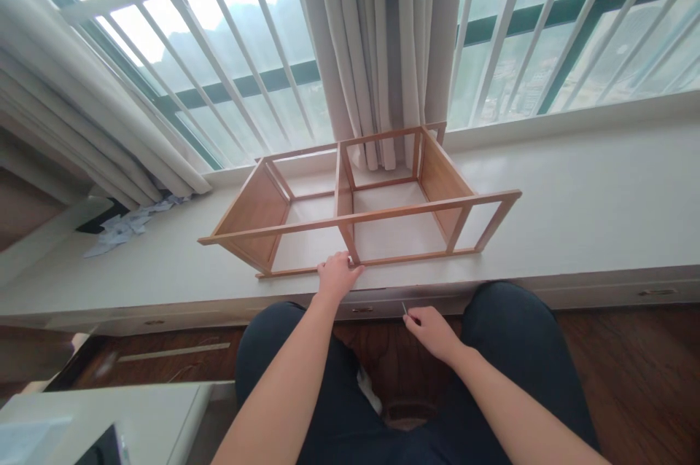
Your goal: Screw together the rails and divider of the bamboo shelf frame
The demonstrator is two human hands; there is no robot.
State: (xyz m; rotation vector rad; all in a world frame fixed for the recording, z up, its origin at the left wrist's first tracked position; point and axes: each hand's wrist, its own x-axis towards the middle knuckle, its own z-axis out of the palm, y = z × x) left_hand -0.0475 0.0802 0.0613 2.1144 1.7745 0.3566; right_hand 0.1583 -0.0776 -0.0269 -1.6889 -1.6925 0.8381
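Observation:
A brown wooden shelf frame [405, 213] lies on its side on the white window ledge [574, 195]. My left hand [336, 277] is at its near lower bar, where the middle board meets it; the fingers are curled over the wood. Between the fingertips of my right hand [432, 330] a thin metal rod [405, 309] sticks up. Its lower part is hidden in the fingers, so its exact kind cannot be made out. The right hand hangs in front of the ledge, apart from the frame, between my knees.
Grey curtains [377, 42] hang behind the frame, beside barred windows. Torn paper scraps [123, 228] lie at the ledge's left end. A white table [158, 414] with a dark device [101, 448] stands at lower left. Drawers with handles [362, 310] run below the ledge.

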